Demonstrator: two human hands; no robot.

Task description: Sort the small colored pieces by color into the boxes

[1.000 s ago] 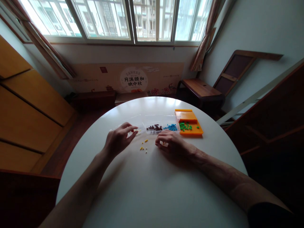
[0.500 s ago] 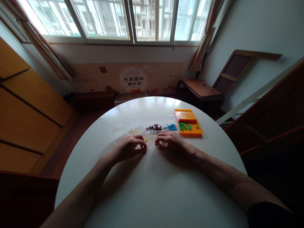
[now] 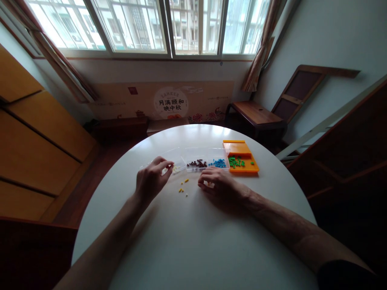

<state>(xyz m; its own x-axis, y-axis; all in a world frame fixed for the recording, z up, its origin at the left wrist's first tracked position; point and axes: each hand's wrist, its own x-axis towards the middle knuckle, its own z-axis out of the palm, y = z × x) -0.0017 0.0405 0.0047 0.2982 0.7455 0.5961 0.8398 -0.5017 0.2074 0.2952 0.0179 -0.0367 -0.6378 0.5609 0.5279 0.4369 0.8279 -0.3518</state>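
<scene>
My left hand (image 3: 153, 178) is raised beside the left clear plastic box, thumb and forefinger pinched together over the pale small pieces (image 3: 176, 168) in it. What the pinch holds, if anything, is too small to make out. My right hand (image 3: 219, 181) rests on the table in front of the blue pieces (image 3: 218, 163), its fingertips curled together. A bit of yellow-orange shows beneath those fingers, but I cannot tell what it is. Between the hands, several tiny yellow pieces (image 3: 186, 180) and a paler one (image 3: 186, 195) lie loose on the white table (image 3: 193, 241).
Dark brown pieces (image 3: 197, 163) fill a compartment of the clear plastic box (image 3: 196, 170) behind the hands. To its right, an orange tray (image 3: 244, 170) contains green pieces (image 3: 236, 162). A wooden chair (image 3: 256, 112) stands past the table's far right edge.
My left hand has moved up and left, from the loose pieces to the box of pale pieces, uncovering small yellow pieces on the table. My right hand has stayed nearly in place.
</scene>
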